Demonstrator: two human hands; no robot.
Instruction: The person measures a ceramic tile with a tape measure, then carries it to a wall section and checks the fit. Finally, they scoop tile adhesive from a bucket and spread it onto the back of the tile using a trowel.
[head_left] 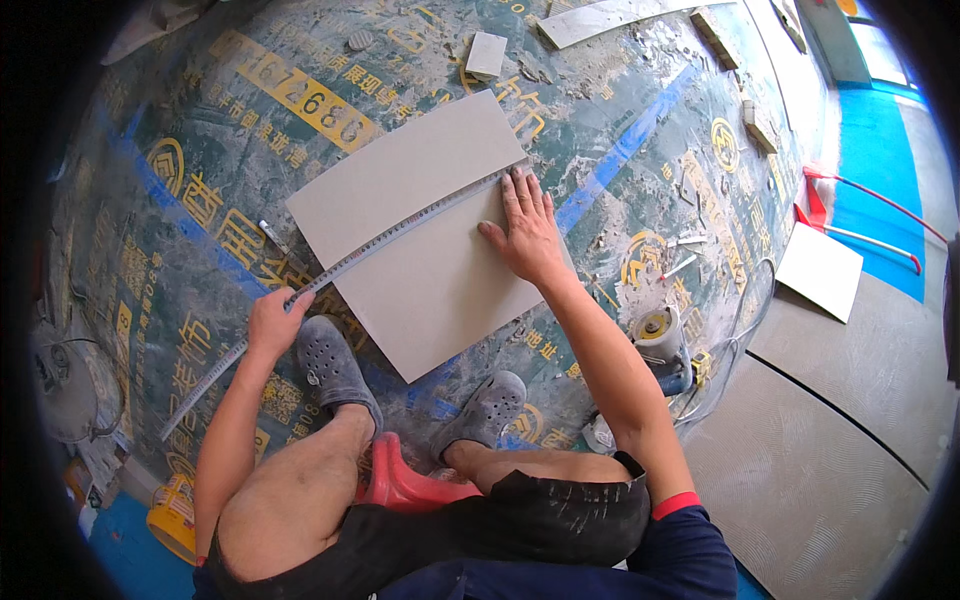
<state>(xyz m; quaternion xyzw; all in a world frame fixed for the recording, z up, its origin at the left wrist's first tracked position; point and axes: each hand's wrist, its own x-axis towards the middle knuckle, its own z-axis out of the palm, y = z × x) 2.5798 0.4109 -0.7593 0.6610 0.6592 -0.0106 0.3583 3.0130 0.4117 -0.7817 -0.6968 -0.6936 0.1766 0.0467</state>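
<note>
Two beige tile pieces lie edge to edge on the floor before me, the far strip [400,175] and the near piece [430,290]. A metal measuring tape [385,237] stretches along the line between them. My left hand [275,325] is closed on the tape just off the tiles' left side; beyond it the tape's loose length runs down toward the lower left. Spread flat on the near tile, my right hand [530,235] has its fingertips at the tape's far right end. Whether those fingers press the tape is unclear.
An angle grinder [660,335] with a cable lies to the right. A red stool [405,485] is beneath me. Tile offcuts [487,55] and rubble lie at the far side. A yellow bucket [172,520] stands at lower left, a pale tile [820,270] at right.
</note>
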